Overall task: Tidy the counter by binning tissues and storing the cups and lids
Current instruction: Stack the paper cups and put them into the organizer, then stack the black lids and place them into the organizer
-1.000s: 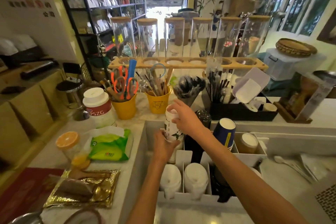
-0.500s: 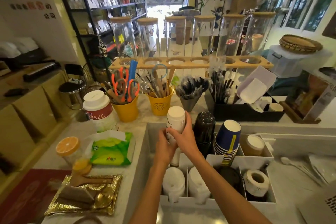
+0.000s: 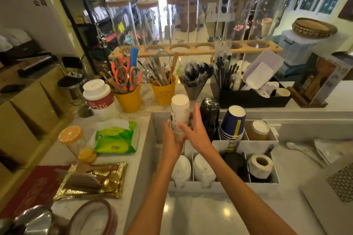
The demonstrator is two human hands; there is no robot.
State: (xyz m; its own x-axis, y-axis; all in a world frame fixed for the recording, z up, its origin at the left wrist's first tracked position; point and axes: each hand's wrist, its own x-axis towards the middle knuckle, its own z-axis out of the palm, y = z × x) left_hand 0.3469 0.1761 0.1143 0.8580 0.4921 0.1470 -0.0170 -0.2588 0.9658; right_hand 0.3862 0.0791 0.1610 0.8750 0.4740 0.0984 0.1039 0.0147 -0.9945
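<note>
Both arms reach forward, left hand gripping, right hand cupped alongside.

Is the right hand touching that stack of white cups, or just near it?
Touching. In the head view the right hand lies with its fingers against the side of the white cup stack, with no gap showing; the left hand grips the stack's base.

Matt paper cups, glossy counter

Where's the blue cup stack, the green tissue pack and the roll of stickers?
blue cup stack [image 3: 233, 123]: head view, side of the top cup.
green tissue pack [image 3: 116, 139]: head view, middle of the green wrapper.
roll of stickers [image 3: 260, 166]: head view, white outer face of the roll.
</note>
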